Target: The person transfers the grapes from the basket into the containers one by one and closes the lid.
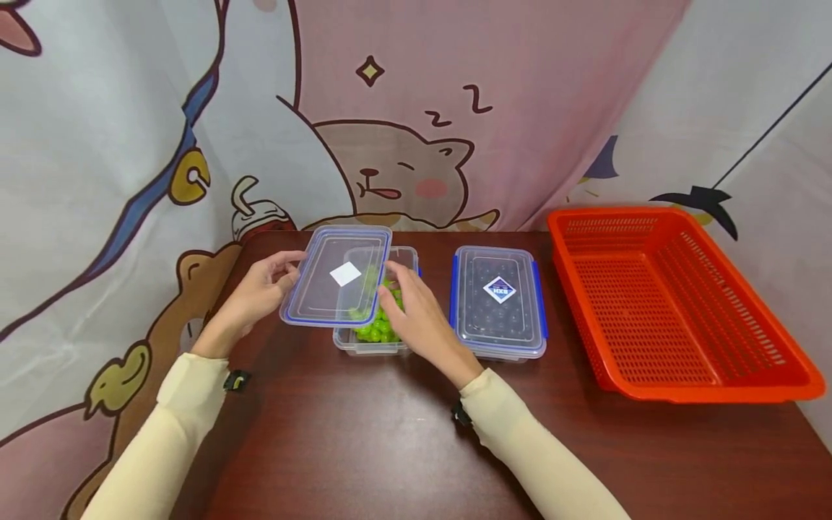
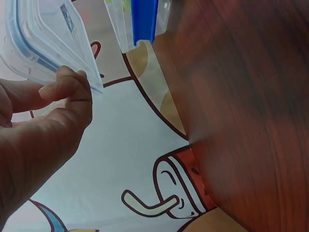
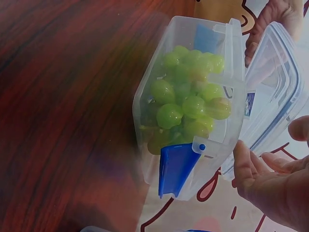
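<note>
The dark reddish-brown wood-grain bench (image 1: 364, 440) carries everything, and a printed cartoon cloth backdrop (image 1: 390, 108) in pink and white hangs behind its far edge. By the right edge sits the large rectangular orange plastic basket (image 1: 676, 310), its floor and sloping walls a fine perforated mesh.

Near the far edge, about the middle, stands the closed clear plastic box with blue side clips (image 1: 499, 302), flat-lidded with rounded corners and a diamond-shaped label on top; dark round fruit shows dimly through the lid. Just to its left, well apart from the basket, rests the open clear rectangular plastic tub (image 1: 370, 339), its blue clip (image 3: 175, 166) hanging loose from one side.

Above and to the left of that tub hovers the clear rectangular plastic lid with a blue seal line (image 1: 338, 276), tilted, with a small white square sticker on it. It overlaps the tub's left half in the head view.

The left hand (image 1: 260, 292) has its grip closed on the lid's left edge, thumb and forefinger pinching the rim (image 2: 67, 87). The right hand (image 1: 419, 318) lies over the tub's right side with fingers relaxed and slightly spread, gripping nothing; its fingertips (image 3: 244, 159) sit just beside the tub's rim.

Inside the tub lie smooth, glossy round green grapes (image 3: 186, 104), piled against one another.
</note>
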### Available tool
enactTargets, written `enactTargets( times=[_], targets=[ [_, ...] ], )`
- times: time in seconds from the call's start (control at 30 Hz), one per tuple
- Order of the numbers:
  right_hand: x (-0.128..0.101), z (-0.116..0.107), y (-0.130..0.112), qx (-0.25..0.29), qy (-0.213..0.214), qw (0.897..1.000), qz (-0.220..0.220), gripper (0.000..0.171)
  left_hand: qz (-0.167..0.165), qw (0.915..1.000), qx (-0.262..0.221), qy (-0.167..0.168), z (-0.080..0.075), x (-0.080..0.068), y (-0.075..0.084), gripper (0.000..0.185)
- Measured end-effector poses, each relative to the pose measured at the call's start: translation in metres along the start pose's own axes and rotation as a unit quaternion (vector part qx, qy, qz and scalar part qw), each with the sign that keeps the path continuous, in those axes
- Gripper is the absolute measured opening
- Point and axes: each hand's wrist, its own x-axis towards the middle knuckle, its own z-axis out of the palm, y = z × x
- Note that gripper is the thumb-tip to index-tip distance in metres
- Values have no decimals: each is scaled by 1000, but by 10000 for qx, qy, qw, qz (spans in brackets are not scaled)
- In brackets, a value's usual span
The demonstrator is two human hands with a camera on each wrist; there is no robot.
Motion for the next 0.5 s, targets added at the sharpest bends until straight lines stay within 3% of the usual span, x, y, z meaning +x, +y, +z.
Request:
enactTargets(
  times=[0.5],
  targets=[
    [3, -6, 7, 100, 313, 9989, 348, 52, -22, 9991, -414, -46, 20, 5, 3, 46]
  ],
)
